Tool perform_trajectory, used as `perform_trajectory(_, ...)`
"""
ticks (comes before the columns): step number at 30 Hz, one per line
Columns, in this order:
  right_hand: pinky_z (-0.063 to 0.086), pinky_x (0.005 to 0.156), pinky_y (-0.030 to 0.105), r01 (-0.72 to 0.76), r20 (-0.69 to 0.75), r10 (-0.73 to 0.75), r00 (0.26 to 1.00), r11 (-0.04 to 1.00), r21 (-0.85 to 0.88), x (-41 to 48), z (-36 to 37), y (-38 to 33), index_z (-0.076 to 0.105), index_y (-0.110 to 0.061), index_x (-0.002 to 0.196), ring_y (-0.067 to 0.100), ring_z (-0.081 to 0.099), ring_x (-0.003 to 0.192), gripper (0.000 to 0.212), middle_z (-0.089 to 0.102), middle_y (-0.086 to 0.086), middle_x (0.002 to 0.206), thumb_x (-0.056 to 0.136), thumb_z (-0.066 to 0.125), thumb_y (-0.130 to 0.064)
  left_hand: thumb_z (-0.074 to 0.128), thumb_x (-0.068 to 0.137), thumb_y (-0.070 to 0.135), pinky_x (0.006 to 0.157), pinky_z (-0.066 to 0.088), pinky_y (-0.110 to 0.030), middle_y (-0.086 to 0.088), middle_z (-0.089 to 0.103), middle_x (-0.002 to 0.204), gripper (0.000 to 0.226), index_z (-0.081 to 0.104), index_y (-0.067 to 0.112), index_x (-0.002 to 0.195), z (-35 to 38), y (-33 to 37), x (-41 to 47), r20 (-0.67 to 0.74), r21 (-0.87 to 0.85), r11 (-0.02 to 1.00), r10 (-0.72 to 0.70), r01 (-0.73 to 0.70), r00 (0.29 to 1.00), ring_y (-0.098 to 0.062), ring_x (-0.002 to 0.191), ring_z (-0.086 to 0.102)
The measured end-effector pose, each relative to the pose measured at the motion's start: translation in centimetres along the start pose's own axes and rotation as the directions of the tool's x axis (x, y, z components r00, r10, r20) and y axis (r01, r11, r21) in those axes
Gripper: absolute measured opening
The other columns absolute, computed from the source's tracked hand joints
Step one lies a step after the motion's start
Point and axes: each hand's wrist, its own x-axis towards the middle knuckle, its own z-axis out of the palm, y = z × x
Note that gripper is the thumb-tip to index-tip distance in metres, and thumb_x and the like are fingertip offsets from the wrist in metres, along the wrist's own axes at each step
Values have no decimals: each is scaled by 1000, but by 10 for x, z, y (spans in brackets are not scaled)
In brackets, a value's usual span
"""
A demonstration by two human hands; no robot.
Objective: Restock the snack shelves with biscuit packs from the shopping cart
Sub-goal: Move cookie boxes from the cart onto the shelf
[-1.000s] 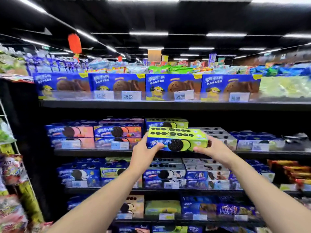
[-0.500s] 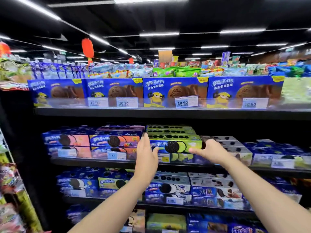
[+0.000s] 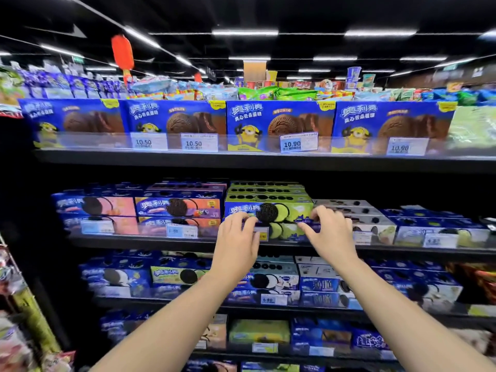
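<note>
Both hands are up at the middle shelf (image 3: 134, 241). The right grip (image 3: 331, 232) pinches the lower right corner of the green biscuit pack (image 3: 292, 208), thumb under, fingers curled over. The left grip (image 3: 236, 242) has bent fingertips on the pack's front lower edge; gripping or just pressing, I can't tell. The pack tops a green stack. Pink packs (image 3: 177, 208) sit tight left of the left grip, and lower pale packs (image 3: 349, 210) are right of the right grip. A dark gap stays open above, under the upper shelf (image 3: 241, 161).
</note>
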Motion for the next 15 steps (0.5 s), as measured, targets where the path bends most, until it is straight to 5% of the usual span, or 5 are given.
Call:
perform_trajectory(8,38,89,42,21,26,-20,999,999,-28,-10,-3,-15,62,-25,104,23,51,102,22,64,-5,102,94,62,-45,62,95,26,94,45,-43,-10,55,124,36,61,10,127,-9,1,1,64,29,998,-53,51,997,-30,112,51)
perform_trajectory(15,41,83,41,125,-15,-125,992,992,22,-52,5,-23,64,-22,90,21,51,89,14,55,-6,87,93,67,-35,63,94,24,89,47,-41,-7,58,114,26,64,11,116,-10,2,-38,100,-55,998,30,-24,995,-29,103,53)
